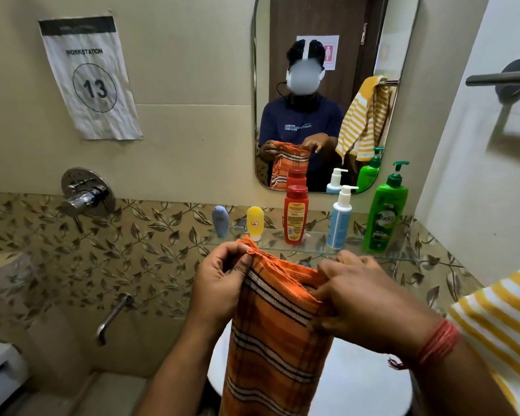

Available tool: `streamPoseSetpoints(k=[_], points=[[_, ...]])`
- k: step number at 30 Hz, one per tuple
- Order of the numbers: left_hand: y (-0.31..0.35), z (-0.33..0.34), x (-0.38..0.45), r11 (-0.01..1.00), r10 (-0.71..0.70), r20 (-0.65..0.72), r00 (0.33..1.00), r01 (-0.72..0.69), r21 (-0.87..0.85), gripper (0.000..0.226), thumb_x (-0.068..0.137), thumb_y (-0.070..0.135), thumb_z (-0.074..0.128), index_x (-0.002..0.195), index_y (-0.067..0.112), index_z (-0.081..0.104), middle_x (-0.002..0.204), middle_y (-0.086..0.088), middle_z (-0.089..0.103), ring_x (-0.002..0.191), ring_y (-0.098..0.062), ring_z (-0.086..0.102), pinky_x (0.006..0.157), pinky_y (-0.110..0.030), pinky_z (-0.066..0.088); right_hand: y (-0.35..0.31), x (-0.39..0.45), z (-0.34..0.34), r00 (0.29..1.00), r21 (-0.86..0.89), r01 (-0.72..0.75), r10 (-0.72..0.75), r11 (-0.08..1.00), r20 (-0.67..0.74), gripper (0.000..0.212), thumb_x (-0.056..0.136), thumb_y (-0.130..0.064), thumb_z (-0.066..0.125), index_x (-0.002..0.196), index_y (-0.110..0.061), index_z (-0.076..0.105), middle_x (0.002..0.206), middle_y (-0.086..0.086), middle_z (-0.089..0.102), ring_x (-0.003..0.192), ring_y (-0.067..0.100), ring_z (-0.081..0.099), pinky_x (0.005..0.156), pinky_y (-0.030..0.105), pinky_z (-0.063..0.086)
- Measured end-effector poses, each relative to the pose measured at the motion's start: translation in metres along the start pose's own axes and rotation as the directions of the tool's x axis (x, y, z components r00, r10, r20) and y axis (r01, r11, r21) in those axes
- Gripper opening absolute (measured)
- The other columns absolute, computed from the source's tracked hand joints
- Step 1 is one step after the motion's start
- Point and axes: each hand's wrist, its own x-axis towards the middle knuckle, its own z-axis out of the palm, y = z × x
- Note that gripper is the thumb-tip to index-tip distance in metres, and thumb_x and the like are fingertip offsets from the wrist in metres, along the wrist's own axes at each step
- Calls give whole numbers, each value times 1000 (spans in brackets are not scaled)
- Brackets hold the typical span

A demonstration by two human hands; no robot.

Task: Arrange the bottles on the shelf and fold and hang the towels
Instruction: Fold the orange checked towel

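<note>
- We hold the orange towel (278, 334) in front of the chest, below the glass shelf (403, 256); it is folded into a narrow band whose long axis runs vertically, the fringed top edge up and the body hanging straight down out of the bottom of the view.
- Our left hand (219, 283) pinches the towel's upper left corner: thumb and fingertips are pressed together on the fringe, palm turned toward the right, forearm rising from the lower centre.
- Our right hand (364, 298) grips the upper right corner, fingers curled over the top edge and the back of the hand toward the camera; a red thread band (436, 343) circles the wrist.
- The two hands sit at about the same height, the top edge stretched between them and sloping slightly down to the right.
- On the shelf, five bottles stand upright in a row, rising in height from left to right: a blue tube (220, 221), a yellow tube (255, 223), a red bottle (296, 214), a white pump bottle (340, 217) and a green pump bottle (386, 211).
- A yellow striped towel (499, 319) hangs at the right edge, below a wall-mounted towel bar (499, 78) that carries nothing.
- The mirror (336, 94) above the shelf reflects the hands and both towels.
</note>
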Motion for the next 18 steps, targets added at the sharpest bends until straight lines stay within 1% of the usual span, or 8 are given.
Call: streamPoseSetpoints(k=[2,4,8,11,13,15,16,18], points=[[0,-2,2,1000,14,-15,1000,-14,-6,10,94,6,61,96,12,69,92,1,76,90,-14,72,77,-24,58,4,-3,-1,998,-6,-37,37,999,-41,43,85,-66,52,122,-46,59,108,-15,36,103,11,28,95,36,34],[0,-3,4,1000,29,-32,999,-29,-7,9,94,5,62,99,8,68,94,-4,75,89,-14,72,75,-22,57,9,-5,2,993,-23,-65,63,998,-100,44,84,-69,49,122,-48,57,107,-13,32,102,11,29,91,33,35],[1,-4,7,998,62,-48,997,-63,-26,9,94,3,61,101,2,67,95,-8,74,87,-12,71,73,-19,56,20,-2,15,961,51,-98,108,994,-255,33,84,-62,51,107,-40,59,109,-12,38,97,9,45,77,25,49],[2,-4,9,997,71,-34,997,-72,-37,9,94,4,61,100,4,67,94,-4,75,88,-11,72,72,-18,56,25,1,25,944,149,-67,111,987,-311,22,88,-51,58,106,-41,53,107,-15,44,92,5,56,71,19,51],[2,-3,10,996,78,-27,997,-79,-37,8,93,4,61,100,4,67,91,-1,75,87,-10,72,73,-18,56,28,3,29,952,205,18,46,979,-303,18,88,-43,62,105,-42,54,106,-18,45,91,3,54,73,17,49],[1,-1,10,996,80,-25,996,-81,-38,8,93,3,61,99,3,66,90,-1,75,86,-9,71,73,-18,56,29,6,31,970,213,126,-75,969,-232,20,89,-34,66,106,-41,59,107,-20,45,93,1,52,74,16,48],[1,0,10,996,76,-24,997,-76,-38,8,93,3,61,98,4,67,90,-2,74,85,-9,71,73,-19,56,29,8,32,973,207,174,-135,963,-188,23,89,-28,66,109,-40,60,109,-20,47,96,1,52,76,18,49],[-1,2,11,997,69,-20,997,-69,-20,7,93,5,62,97,7,67,90,-2,74,87,-10,71,75,-21,57,27,12,36,971,205,230,-212,951,-108,29,90,-20,63,113,-37,63,114,-18,53,99,4,55,77,27,53]])
